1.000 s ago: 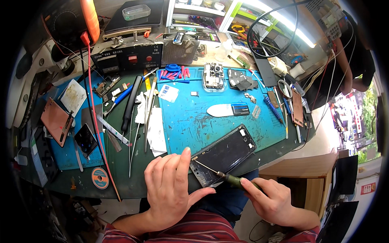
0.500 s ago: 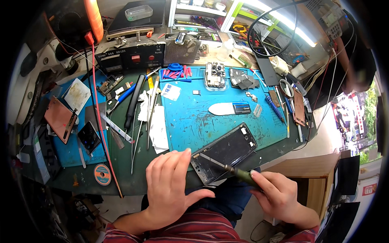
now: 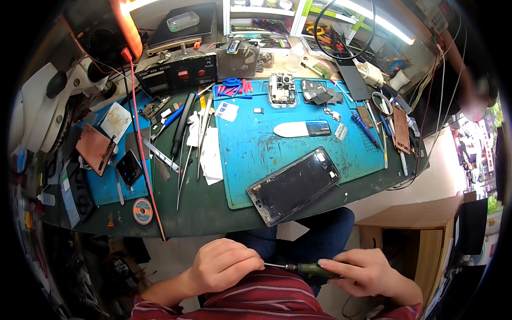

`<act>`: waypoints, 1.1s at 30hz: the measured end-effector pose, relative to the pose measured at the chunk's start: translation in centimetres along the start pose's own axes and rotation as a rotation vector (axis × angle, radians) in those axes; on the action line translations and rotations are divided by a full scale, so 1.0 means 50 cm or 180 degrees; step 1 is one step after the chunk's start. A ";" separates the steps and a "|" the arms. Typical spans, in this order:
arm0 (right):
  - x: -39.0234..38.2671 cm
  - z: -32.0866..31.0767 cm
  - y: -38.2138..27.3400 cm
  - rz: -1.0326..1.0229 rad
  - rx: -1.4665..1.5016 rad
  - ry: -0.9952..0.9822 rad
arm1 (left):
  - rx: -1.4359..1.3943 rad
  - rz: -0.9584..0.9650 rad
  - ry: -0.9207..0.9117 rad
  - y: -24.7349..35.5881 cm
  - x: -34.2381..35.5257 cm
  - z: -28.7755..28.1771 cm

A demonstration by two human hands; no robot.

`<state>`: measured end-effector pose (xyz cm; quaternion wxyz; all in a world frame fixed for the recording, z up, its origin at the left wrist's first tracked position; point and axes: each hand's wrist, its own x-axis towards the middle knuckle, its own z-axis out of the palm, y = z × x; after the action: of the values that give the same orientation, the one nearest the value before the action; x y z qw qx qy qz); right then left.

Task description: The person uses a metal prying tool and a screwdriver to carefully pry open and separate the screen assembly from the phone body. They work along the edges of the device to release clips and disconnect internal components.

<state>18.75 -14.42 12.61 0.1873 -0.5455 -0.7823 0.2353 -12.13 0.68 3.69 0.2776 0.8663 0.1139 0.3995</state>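
**Screwdriver held in both hands, phone frame waiting on the mat**

I see both hands low in the view, over my lap and off the counter (image 3: 202, 213). My right hand (image 3: 365, 274) is closed around the green handle of a small screwdriver (image 3: 306, 269), fingers pinching it along its length. My left hand (image 3: 224, 265) is curled into a loose fist at the metal tip; I'd say the fingertips are pinching the bit, but the tip itself is hidden inside the fist, so I cannot tell exactly what they grip.

The phone frame (image 3: 294, 185) lies dark side up at the near edge of the blue work mat (image 3: 250, 144), tilted diagonally, touched by neither hand and well apart from both. Further back on the mat sit a bare circuit board (image 3: 282, 89), a few dark loose parts (image 3: 318, 93) and a white pry tool (image 3: 301, 129). Left of the mat lie tweezers (image 3: 184, 170) and a black-handled tool (image 3: 181, 124).

My judgement: the phone looks already stripped down, with board and parts laid out separately. The tool seems to be getting attention at its tip, so work on the frame itself is paused; whatever is left on the frame is not yet under way.
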 end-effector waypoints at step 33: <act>-0.069 -0.066 0.082 0.0787 -0.0816 0.0964 | 0.1123 -0.1321 -0.0638 -0.032 0.146 -0.011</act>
<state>24.85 -15.91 12.87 0.2015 -0.6856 -0.6960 0.0706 -7.75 5.24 7.66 0.2083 0.8945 0.3284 0.2206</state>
